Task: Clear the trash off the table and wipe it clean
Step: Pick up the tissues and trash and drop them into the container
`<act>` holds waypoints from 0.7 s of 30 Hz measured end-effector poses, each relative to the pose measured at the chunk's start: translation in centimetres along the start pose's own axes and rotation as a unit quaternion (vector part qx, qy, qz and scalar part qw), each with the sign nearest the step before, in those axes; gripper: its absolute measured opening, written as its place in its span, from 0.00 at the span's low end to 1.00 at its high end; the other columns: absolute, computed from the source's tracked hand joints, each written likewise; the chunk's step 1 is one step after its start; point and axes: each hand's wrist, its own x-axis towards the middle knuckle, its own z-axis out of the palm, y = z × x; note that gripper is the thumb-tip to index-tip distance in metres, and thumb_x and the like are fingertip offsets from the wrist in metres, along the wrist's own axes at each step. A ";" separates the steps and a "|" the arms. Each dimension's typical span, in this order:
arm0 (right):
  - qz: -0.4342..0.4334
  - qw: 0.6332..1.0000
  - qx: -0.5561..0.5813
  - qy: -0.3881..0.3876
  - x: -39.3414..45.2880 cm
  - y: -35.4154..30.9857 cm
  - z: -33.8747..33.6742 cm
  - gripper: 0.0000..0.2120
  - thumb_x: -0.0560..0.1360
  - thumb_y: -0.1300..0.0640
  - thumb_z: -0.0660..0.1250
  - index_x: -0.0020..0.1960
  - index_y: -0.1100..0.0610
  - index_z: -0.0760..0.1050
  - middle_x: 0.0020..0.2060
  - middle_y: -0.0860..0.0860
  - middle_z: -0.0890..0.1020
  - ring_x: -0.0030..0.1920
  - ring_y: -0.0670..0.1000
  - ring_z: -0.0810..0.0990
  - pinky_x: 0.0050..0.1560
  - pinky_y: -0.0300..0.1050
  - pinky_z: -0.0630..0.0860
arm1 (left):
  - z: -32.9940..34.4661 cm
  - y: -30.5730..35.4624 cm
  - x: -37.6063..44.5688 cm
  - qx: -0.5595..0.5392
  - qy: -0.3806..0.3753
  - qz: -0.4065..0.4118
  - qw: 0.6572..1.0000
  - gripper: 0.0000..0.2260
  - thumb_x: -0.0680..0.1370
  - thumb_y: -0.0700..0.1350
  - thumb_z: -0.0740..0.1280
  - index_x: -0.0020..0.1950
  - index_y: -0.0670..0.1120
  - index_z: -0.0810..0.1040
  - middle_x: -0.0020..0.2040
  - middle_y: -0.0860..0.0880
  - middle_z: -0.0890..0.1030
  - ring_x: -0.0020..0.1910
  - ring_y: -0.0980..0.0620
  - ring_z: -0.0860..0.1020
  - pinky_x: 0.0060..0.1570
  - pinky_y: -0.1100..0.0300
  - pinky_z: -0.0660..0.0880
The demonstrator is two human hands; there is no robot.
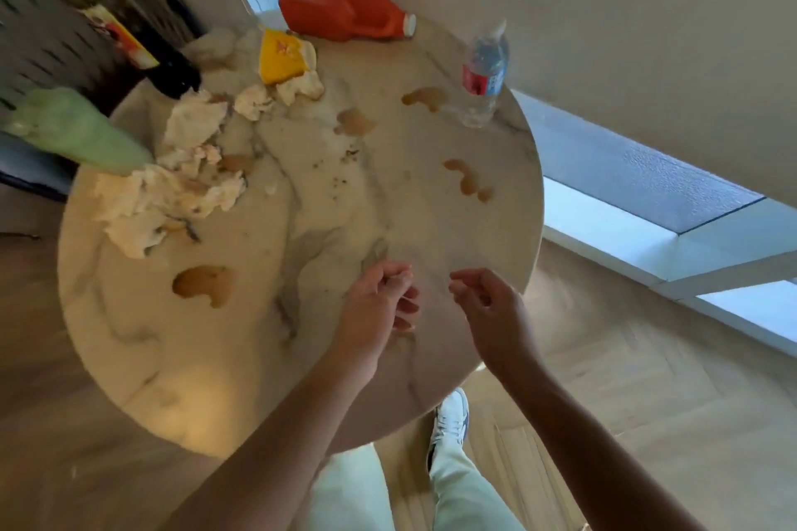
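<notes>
Both hands hover over the round tabletop (181,366) near its 5 o'clock edge. The left hand (379,302) has a loosely curled grip, the right hand (487,306) a narrow pinch; both look empty. Crumpled tissues (172,190) lie toward 10 o'clock, an orange jug (340,9) at 12, a water bottle (485,73) at 2, and brown spills (202,285) are scattered around.

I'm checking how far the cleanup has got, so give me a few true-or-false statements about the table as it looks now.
1. The orange jug lies on its side. True.
2. The water bottle lies flat in the middle of the table. False: it stands near the table's edge.
3. Brown spills are on the table. True.
4. All crumpled paper has been cleared. False: a pile remains on the table.
5. The left hand and right hand are over the near part of the table. True.
6. A hand holds a cloth. False: no cloth shows in either.
</notes>
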 end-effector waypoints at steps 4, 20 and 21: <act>-0.019 0.998 -0.050 -0.034 0.9 -3.3 5.0 0.03 0.76 0.56 0.68 0.48 0.50 0.80 0.36 0.39 0.81 0.37 0.30 0.76 0.37 0.25 0.68 | -7.8 1.9 2.9 -0.005 0.042 0.004 0.999 0.05 0.80 0.42 0.63 0.47 0.45 0.78 0.35 0.47 0.78 0.29 0.54 0.75 0.28 0.62 0.69; 0.037 0.993 -0.070 -0.085 1.1 -8.4 17.7 0.04 0.77 0.53 0.66 0.46 0.47 0.80 0.39 0.44 0.83 0.42 0.40 0.80 0.40 0.34 0.71 | -35.7 1.9 14.2 0.485 0.262 0.054 0.833 0.22 0.73 0.50 0.70 0.65 0.50 0.72 0.59 0.44 0.71 0.55 0.41 0.73 0.51 0.46 0.75; 0.038 0.993 -0.073 -0.087 1.0 -8.5 18.3 0.04 0.77 0.53 0.66 0.46 0.47 0.80 0.38 0.44 0.83 0.42 0.41 0.80 0.41 0.34 0.71 | -35.9 1.6 14.4 0.486 0.254 0.053 0.835 0.21 0.73 0.50 0.70 0.65 0.50 0.73 0.58 0.45 0.73 0.56 0.42 0.73 0.51 0.46 0.74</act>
